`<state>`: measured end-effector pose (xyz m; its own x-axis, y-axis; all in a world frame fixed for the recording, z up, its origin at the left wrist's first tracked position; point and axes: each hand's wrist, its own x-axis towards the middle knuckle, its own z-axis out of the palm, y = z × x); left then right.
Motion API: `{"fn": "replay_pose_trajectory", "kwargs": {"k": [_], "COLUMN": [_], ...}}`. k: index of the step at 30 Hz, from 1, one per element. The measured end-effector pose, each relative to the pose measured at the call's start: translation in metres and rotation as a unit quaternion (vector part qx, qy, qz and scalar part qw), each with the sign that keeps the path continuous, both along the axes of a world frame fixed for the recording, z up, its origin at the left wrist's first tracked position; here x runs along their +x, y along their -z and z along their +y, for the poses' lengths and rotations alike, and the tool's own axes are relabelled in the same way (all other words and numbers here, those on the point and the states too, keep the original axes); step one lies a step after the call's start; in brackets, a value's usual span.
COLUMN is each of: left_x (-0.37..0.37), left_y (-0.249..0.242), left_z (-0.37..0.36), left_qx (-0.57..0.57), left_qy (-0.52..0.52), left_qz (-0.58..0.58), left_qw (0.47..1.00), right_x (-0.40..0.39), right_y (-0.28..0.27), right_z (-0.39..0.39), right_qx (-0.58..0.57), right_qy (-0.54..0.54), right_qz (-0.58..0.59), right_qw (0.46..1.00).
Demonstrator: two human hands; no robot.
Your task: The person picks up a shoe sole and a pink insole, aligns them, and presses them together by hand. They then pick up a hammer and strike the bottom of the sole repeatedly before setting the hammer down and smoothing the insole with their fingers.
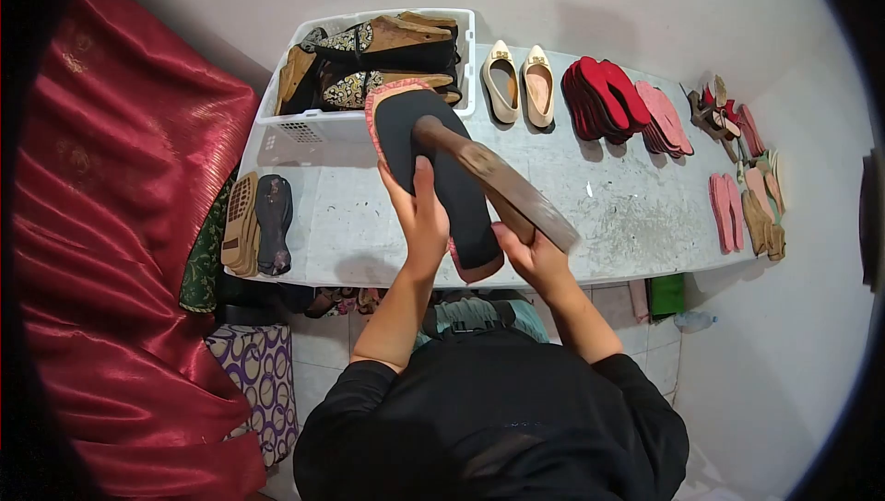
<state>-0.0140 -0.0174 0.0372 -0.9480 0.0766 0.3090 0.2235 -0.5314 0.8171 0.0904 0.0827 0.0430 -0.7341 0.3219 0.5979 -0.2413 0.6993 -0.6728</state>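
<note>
A shoe with a black sole [442,192] and a pink gathered edge is held up over the table, sole facing the camera. My left hand [422,220] is wrapped round its left side, thumb on the sole. In my right hand [539,266] is a brown hammer-like tool [516,183], slightly blurred, slanting up to the left across the sole. Its rounded upper end lies over the front part of the sole. The fingers of my right hand are closed and partly hidden behind the tool.
A white basket [369,119] of patterned shoes stands at the back left. Cream shoes [501,84], red soles [604,100] and pink soles [662,118] line the back. Tan soles [241,224] and dark soles [274,224] lie left; more pieces [726,213] lie right.
</note>
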Motion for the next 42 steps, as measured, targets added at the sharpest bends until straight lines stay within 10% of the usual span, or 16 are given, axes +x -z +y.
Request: {"fn": "replay_pose_trajectory", "kwargs": {"k": [29,32,37,39,42], "left_x": [-0.002,0.014,0.022,0.018,0.025], "left_y": [0.043,-0.003,-0.012,-0.008,-0.006], "left_z": [0.002,0.000,-0.001,0.002,0.004], "left_qx": [-0.084,-0.118,-0.053,-0.052,-0.044], "left_qy": [0.047,0.035,0.069,0.077,0.093], "left_qz": [-0.062,-0.004,0.019,0.017,0.002], "left_qw": [0.993,0.992,0.996,0.996,0.995], "right_x": [0.014,0.015,0.012,0.009,0.019], "right_y": [-0.001,0.009,-0.018,-0.005,-0.008], "right_z": [-0.009,-0.019,-0.007,-0.010,0.010], "right_qx": [0.007,-0.156,-0.003,-0.195,0.000], "right_qy": [-0.038,-0.021,0.047,-0.002,0.043], "right_qz": [-0.030,0.054,0.064,0.109,0.045], "right_qw": [0.999,0.986,0.997,0.975,0.998]}}
